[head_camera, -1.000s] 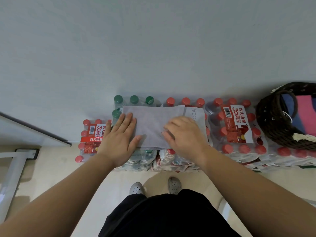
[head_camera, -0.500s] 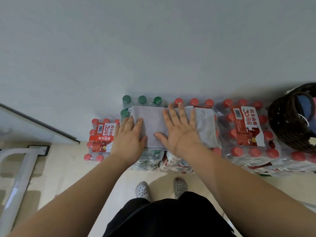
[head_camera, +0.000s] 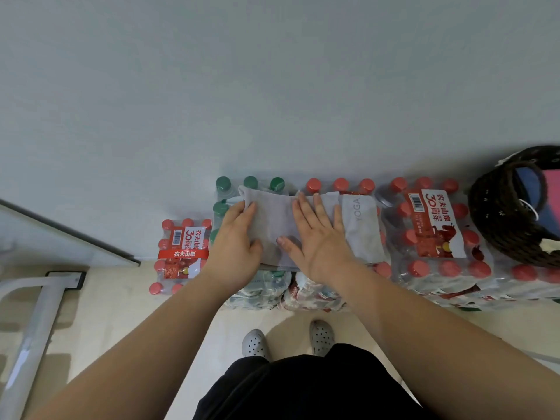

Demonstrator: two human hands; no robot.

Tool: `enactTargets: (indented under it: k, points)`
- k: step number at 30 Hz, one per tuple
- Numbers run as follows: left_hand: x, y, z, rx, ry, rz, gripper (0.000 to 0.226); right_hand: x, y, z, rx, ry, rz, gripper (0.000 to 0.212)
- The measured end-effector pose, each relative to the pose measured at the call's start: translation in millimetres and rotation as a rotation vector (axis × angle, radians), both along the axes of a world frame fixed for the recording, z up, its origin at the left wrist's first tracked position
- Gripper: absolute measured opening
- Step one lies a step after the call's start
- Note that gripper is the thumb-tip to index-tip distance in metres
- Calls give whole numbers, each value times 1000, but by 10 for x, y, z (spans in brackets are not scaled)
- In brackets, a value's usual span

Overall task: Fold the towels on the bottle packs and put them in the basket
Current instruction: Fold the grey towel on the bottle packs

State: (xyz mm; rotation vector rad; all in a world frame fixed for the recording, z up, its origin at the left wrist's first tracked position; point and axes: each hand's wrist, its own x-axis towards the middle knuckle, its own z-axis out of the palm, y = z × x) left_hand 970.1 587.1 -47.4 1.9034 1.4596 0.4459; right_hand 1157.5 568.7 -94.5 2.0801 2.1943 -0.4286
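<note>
Now towel (head_camera: 272,219) lies long-axis L-R on bottle packs (head_camera: 430,231); left hand (head_camera: 236,247) pinches L end, right hand (head_camera: 318,244) flat, fingers (head_camera: 317,207) spread.

The wall (head_camera: 272,86) closes the far side right behind the bottle packs (head_camera: 430,237). The grey towel (head_camera: 272,219), under the left hand (head_camera: 235,247) and right hand (head_camera: 318,237), occupies the middle. Rightward, red caps (head_camera: 418,266) lie clear up to the woven basket (head_camera: 497,225); leftward sit a lower pack (head_camera: 181,253) and open floor (head_camera: 106,313).
</note>
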Motion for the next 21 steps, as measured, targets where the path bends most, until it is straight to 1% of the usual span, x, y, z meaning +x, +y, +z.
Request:
enactTargets:
  k: [2, 7, 8, 11, 13, 16, 18, 21]
  points:
    - [105, -4, 150, 48, -18, -36, 70, 115, -65, 55, 64, 92, -20, 91]
    - [639, -57, 429, 159, -27, -188, 76, 564, -262, 119, 168, 239, -122, 88]
    - [785, -77, 452, 176, -25, -214, 77, 674, -298, 121, 199, 295, -139, 84]
    - [1209, -110, 406, 182, -20, -302, 80, 983, -430, 138, 270, 580, -205, 65]
    - [1462, -108, 290, 136, 25, -343, 81, 1185, -526, 135, 310, 682, -254, 57]
    - [1819, -137, 127, 74, 131, -378, 81, 1472, -629, 102, 337, 730, -322, 55]
    - [1928, -156, 43, 52, 192, -396, 81, 1546, -648, 82, 334, 726, -303, 56]
    - [2064, -224, -84, 83, 298, -416, 77, 1676, -666, 95, 315, 724, -248, 59]
